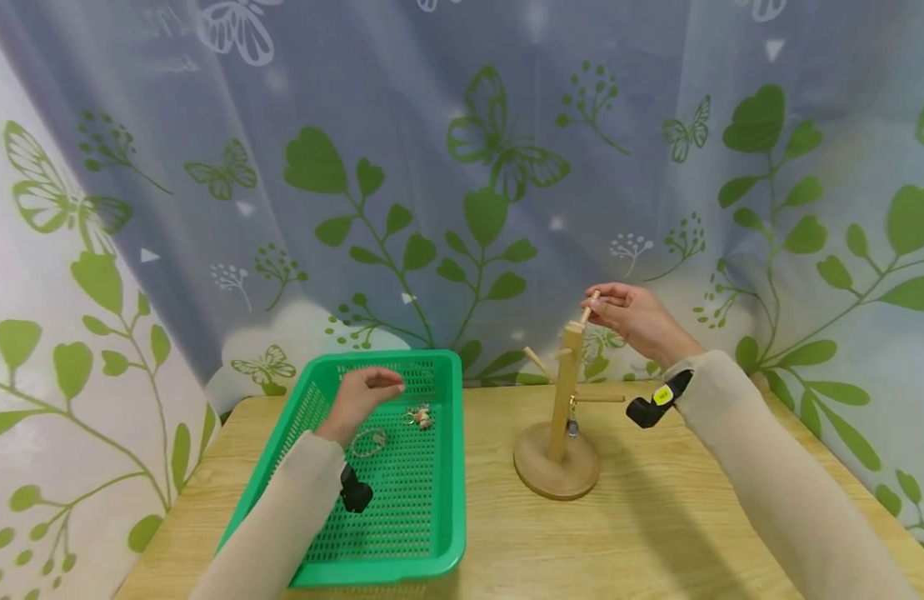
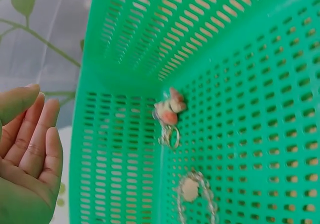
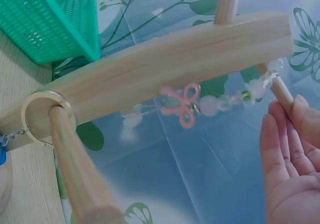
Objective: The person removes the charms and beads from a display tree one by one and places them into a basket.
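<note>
My right hand (image 1: 632, 319) pinches the tip of an upper wooden peg (image 3: 283, 94) on a wooden stand (image 1: 565, 392). A clear-beaded bracelet (image 3: 209, 105) with a pink bow charm hangs from that peg, beside the post. On a lower peg (image 1: 601, 398) hangs a keyring (image 3: 49, 118) with a small chain; its pendant is mostly cut off in the right wrist view. Over the green basket (image 1: 452, 550) hovers my left hand (image 1: 359, 400), holding nothing, its fingers loosely bent. Inside the basket lie a keychain with a small figure (image 2: 170, 111) and another beaded bracelet (image 1: 368, 443).
The stand's round base (image 1: 557, 479) rests on the wooden table (image 1: 536, 550), right of the basket. Another peg (image 1: 537, 362) sticks out to the post's left. A patterned curtain (image 1: 402, 208) hangs behind the table.
</note>
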`<control>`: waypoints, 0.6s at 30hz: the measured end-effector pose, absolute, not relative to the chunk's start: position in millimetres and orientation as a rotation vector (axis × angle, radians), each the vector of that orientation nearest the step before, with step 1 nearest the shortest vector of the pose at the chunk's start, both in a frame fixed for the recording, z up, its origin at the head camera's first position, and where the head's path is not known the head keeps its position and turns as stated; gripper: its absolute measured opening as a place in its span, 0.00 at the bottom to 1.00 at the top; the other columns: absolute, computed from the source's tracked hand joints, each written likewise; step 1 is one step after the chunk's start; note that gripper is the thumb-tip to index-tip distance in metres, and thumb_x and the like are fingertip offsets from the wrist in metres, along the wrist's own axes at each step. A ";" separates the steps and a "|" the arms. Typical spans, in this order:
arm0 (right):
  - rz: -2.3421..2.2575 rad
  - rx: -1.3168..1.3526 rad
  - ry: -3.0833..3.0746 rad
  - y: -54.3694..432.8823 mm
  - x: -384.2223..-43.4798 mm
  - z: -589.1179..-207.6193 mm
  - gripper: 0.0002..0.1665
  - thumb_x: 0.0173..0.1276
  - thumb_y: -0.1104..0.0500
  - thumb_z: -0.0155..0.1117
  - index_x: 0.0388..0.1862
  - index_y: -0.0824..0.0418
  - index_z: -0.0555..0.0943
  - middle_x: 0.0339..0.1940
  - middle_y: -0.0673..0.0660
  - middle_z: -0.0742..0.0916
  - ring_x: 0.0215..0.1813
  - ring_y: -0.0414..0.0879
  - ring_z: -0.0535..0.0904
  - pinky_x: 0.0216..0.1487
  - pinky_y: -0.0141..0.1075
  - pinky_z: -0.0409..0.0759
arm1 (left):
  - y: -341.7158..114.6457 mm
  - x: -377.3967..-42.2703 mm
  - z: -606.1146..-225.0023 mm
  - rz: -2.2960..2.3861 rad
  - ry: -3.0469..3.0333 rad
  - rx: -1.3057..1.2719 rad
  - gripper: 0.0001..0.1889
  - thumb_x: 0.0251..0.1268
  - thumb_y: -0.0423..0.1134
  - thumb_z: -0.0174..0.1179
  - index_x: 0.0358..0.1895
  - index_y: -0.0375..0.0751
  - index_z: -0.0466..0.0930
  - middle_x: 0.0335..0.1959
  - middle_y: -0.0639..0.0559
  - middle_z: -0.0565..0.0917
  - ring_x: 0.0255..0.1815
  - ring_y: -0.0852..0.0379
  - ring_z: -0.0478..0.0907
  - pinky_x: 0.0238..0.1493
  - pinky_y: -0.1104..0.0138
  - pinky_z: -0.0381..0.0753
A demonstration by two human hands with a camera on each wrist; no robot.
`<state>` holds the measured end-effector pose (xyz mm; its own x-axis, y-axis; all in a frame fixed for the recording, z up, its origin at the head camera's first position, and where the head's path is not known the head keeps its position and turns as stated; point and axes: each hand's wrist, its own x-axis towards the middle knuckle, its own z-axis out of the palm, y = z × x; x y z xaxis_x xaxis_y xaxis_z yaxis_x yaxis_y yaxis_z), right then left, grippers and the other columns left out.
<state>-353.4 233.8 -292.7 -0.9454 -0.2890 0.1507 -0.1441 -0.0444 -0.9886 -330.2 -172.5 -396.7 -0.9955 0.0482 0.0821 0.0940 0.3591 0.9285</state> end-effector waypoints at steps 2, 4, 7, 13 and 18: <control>-2.190 -0.463 2.067 234.2 -352.3 -293.7 0.06 0.70 0.64 0.55 0.45 0.62 0.74 0.41 0.48 0.83 0.45 0.37 0.80 0.51 0.30 0.78 | -168.9 -329.2 -394.8 -1.754 -2.561 -0.171 0.11 0.62 0.35 0.63 0.47 0.39 0.81 0.45 0.47 0.83 0.47 0.53 0.78 0.52 0.58 0.77; -2.225 -0.451 2.049 234.7 -350.7 -294.5 0.05 0.70 0.64 0.56 0.44 0.62 0.74 0.41 0.48 0.83 0.46 0.37 0.80 0.50 0.30 0.79 | -164.9 -328.4 -392.3 -1.767 -2.555 -0.198 0.11 0.62 0.36 0.63 0.46 0.40 0.82 0.45 0.47 0.83 0.48 0.52 0.78 0.52 0.58 0.77; -2.278 -0.446 2.008 236.3 -348.5 -295.1 0.05 0.69 0.65 0.56 0.43 0.62 0.75 0.40 0.48 0.83 0.45 0.38 0.80 0.49 0.30 0.79 | -158.4 -326.3 -386.9 -1.794 -2.546 -0.243 0.11 0.61 0.38 0.64 0.47 0.41 0.82 0.45 0.47 0.84 0.49 0.49 0.78 0.53 0.56 0.76; -2.298 -0.431 2.033 236.6 -343.2 -296.9 0.06 0.69 0.65 0.56 0.44 0.63 0.75 0.41 0.49 0.82 0.45 0.39 0.80 0.49 0.30 0.79 | -143.0 -319.9 -377.0 -1.817 -2.559 -0.294 0.11 0.61 0.38 0.64 0.46 0.42 0.82 0.45 0.47 0.84 0.46 0.53 0.80 0.52 0.56 0.77; -2.331 -0.434 2.038 236.9 -339.4 -299.5 0.05 0.68 0.66 0.57 0.43 0.63 0.75 0.38 0.50 0.83 0.41 0.39 0.81 0.46 0.29 0.80 | -128.1 -315.3 -373.5 -1.848 -2.552 -0.379 0.14 0.60 0.37 0.64 0.48 0.36 0.81 0.44 0.47 0.84 0.47 0.49 0.80 0.50 0.59 0.78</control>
<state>-339.4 236.9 -299.5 -0.9613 -0.1925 0.1971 -0.1697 -0.1501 -0.9740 -315.3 -128.1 -373.5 -0.9710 0.2102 0.1135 0.1735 0.2935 0.9401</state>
